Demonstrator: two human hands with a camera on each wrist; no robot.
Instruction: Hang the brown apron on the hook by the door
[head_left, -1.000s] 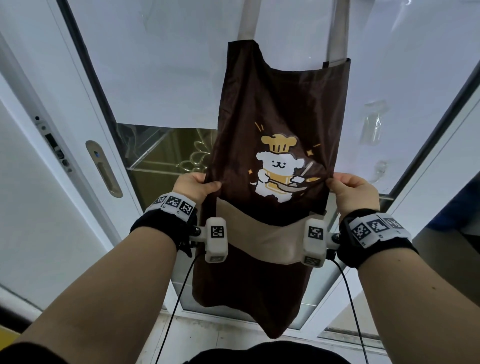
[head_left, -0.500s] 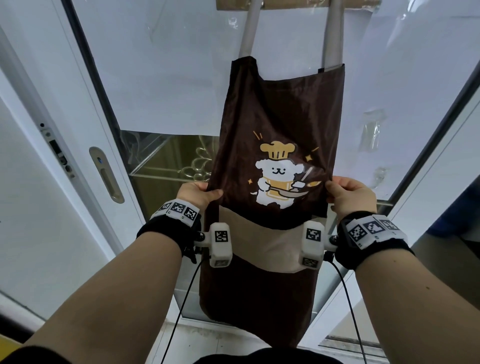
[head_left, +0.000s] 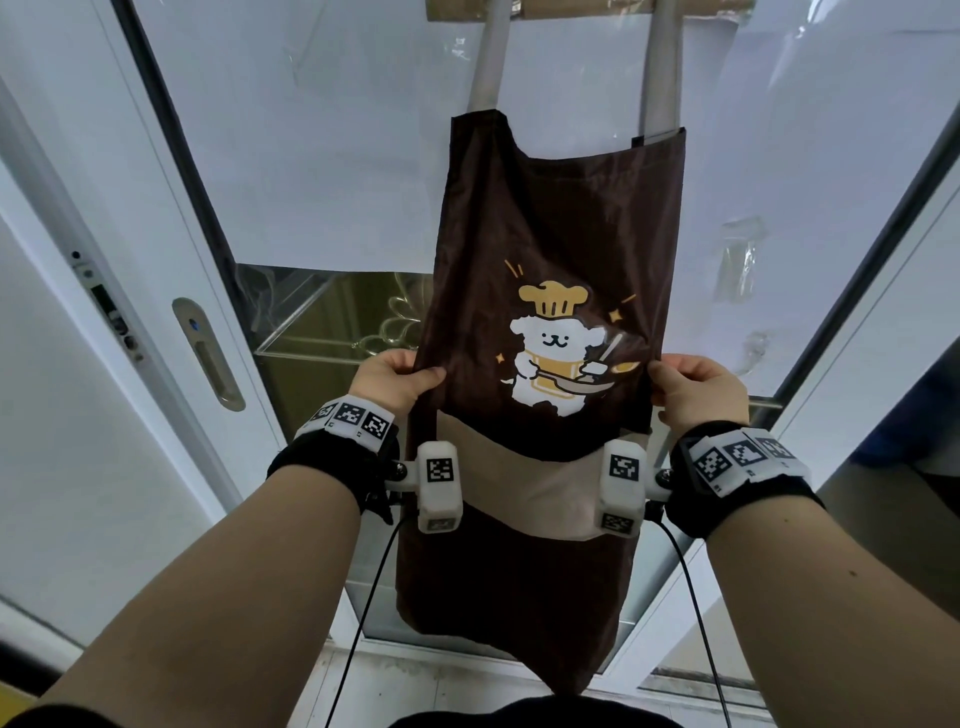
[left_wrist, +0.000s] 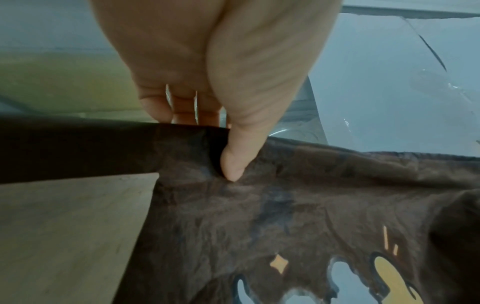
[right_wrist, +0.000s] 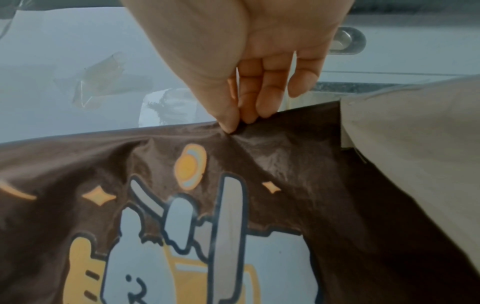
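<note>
The brown apron (head_left: 561, 223), printed with a white chef dog and crossed by a beige band, hangs flat against the glass door by its pale neck straps (head_left: 662, 67), which run up to a brown strip at the top edge; no hook shows. My left hand (head_left: 400, 382) pinches the apron's left edge at mid height, thumb on the front (left_wrist: 233, 164) and fingers behind. My right hand (head_left: 691, 387) pinches the right edge (right_wrist: 233, 125) the same way. The apron (left_wrist: 285, 216) fills the lower part of both wrist views (right_wrist: 130, 164).
A white sliding door frame with a recessed metal handle (head_left: 208, 358) and a lock plate (head_left: 106, 306) stands at the left. White paper covers the upper glass (head_left: 322, 135). A dark frame bar (head_left: 872, 260) slants down the right. The floor sill (head_left: 415, 670) lies below.
The apron and both hands sit a little lower in the head view, and the brown strip at the top of the straps has come into sight. Both pinches hold as before.
</note>
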